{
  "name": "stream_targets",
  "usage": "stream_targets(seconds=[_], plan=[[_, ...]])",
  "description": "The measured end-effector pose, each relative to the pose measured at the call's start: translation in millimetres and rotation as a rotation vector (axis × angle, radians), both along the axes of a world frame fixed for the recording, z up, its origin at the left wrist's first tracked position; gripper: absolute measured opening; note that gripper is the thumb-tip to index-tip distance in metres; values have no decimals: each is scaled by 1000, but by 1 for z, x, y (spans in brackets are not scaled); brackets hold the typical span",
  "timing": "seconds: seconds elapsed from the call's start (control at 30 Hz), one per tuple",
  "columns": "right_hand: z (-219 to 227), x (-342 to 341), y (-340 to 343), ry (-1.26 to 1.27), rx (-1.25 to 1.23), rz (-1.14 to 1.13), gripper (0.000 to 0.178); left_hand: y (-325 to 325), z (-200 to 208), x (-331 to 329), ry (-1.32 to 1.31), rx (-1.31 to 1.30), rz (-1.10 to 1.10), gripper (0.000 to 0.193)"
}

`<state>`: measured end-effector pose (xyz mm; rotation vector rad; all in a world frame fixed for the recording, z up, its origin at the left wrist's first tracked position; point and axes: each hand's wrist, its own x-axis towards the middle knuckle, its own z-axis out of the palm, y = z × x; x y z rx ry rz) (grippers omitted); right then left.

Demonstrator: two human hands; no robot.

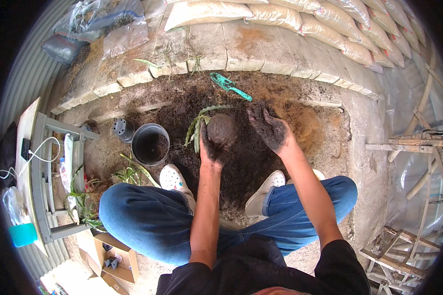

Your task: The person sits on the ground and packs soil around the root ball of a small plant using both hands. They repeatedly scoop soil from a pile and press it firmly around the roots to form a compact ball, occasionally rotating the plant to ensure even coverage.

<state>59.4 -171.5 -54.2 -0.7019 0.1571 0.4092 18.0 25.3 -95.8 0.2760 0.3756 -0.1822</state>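
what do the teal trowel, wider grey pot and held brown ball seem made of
Teal trowel: plastic or painted metal, smooth and evenly coloured.
Wider round grey pot: probably smooth plastic, thin even rim.
Brown held ball: likely packed soil, matte, earthy surface.

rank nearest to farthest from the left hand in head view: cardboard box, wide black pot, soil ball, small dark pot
1. Soil ball: held in the left hand
2. Wide black pot: on the left
3. Small dark pot: farther left
4. Cardboard box: lower left
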Motion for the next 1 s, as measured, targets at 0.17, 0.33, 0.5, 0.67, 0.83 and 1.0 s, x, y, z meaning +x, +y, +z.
stream_targets(seconds=[0.17, 0.33, 0.5, 0.67, 0.83, 1.0], plan=[[29, -6, 8, 100, 98, -65, 34, 2, -6, -4, -117, -279, -1, 49], [21, -12, 14, 52, -168, -65, 31, 0, -5, -3, -213, -216, -57, 44], [37, -21, 21, 44, -295, -21, 30, -6, 8, -4, -303, -258, -64, 47], [43, -23, 30, -38, -132, -61, 34, -3, 24, -6, -296, -236, -118, 51], [30, -39, 54, -551, -861, -172, 37, -7, 28, -4, -126, -33, -128, 51], [8, -63, 66, -1051, -1451, -70, 47, -23, 8, -1, -88, 95, -42, 41]])
